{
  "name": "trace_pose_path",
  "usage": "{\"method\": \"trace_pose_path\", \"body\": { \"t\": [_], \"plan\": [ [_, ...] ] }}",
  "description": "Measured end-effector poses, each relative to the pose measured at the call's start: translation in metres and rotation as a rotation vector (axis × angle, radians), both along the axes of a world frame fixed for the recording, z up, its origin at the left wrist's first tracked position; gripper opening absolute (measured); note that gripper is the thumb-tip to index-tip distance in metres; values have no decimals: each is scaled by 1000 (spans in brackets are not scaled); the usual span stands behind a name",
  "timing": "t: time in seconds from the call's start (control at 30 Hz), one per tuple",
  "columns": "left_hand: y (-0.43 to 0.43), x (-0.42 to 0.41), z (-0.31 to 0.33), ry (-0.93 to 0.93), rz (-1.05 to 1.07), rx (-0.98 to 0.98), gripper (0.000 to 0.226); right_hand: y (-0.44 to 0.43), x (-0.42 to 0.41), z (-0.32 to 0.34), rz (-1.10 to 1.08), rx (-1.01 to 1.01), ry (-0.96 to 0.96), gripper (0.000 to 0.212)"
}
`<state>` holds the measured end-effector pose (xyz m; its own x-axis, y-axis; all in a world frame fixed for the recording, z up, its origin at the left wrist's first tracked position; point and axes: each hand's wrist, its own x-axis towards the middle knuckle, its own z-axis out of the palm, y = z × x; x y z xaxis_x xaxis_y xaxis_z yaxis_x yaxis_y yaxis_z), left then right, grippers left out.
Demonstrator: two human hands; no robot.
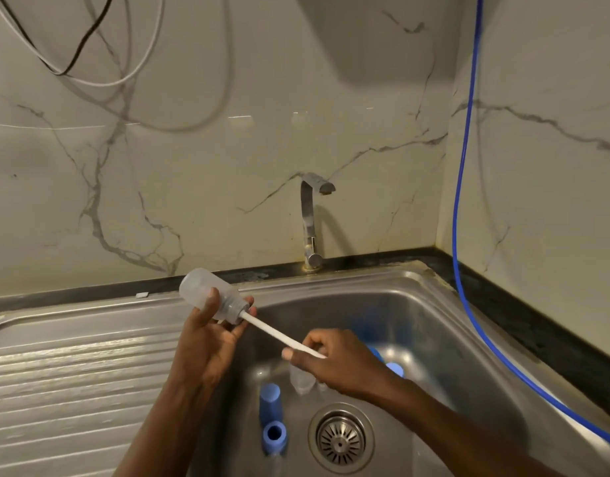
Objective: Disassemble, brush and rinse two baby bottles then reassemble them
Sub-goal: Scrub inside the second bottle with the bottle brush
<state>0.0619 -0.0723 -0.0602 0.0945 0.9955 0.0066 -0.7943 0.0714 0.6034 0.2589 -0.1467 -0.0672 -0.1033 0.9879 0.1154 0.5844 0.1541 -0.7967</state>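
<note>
Clear plastic bottle (207, 295), tilted above the left edge of the sink (430, 315), sits in your left hand (207, 342), fingers curled round it. Your right hand (334, 364) pinches the white brush handle (279, 334) entering its mouth. It looks light and probably slippery when wet; hold near the neck.

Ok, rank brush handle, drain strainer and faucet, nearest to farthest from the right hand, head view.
1. brush handle, gripped in the right hand
2. drain strainer, below it in the sink
3. faucet, behind the sink's far rim

white brush handle (282, 335), blue caps (270, 404)
</note>
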Motion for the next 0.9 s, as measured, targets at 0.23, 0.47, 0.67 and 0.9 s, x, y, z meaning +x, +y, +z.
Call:
{"method": "trace_pose_path", "body": {
  "t": [0.23,0.47,0.67,0.9],
  "plan": [
    [-2,-1,-2,-60,-6,-79,77,3,10,-6,-257,358,-374,29],
    [-2,-5,3,-68,-108,11,57,4,13,-11,-118,206,-159,58],
    [-2,-12,-7,74,-74,-79,68,2,16,-6,-260,230,-333,49],
    [2,-11,-1,21,-128,-100,50,-4,22,5,-268,382,-547,38]
  ]
}}
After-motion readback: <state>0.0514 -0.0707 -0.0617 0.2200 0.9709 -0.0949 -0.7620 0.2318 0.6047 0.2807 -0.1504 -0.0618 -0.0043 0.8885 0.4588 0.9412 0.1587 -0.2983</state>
